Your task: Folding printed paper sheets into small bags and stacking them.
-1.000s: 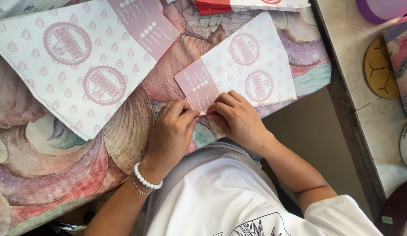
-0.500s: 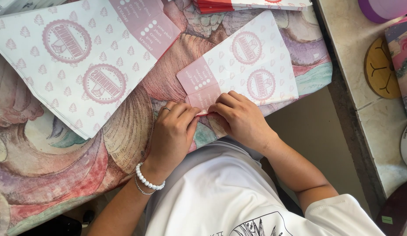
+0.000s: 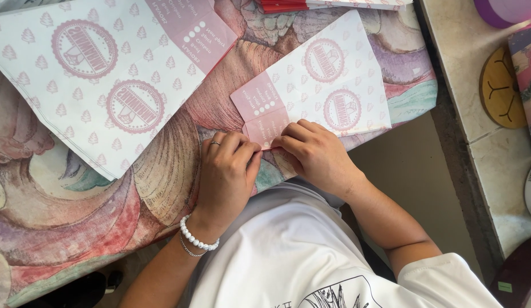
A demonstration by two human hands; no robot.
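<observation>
Pink-printed paper bag (image 3: 328, 85) lies flat, its corner pinched by left hand (image 3: 225, 177) and right hand (image 3: 317, 157).

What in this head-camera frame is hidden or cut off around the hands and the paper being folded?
- Head view: the near corner of the small pink-printed paper lies under the left hand and right hand, so its fold is unseen.
- The large printed sheet runs off the top edge.
- The red-edged stack is cut by the top edge.
</observation>
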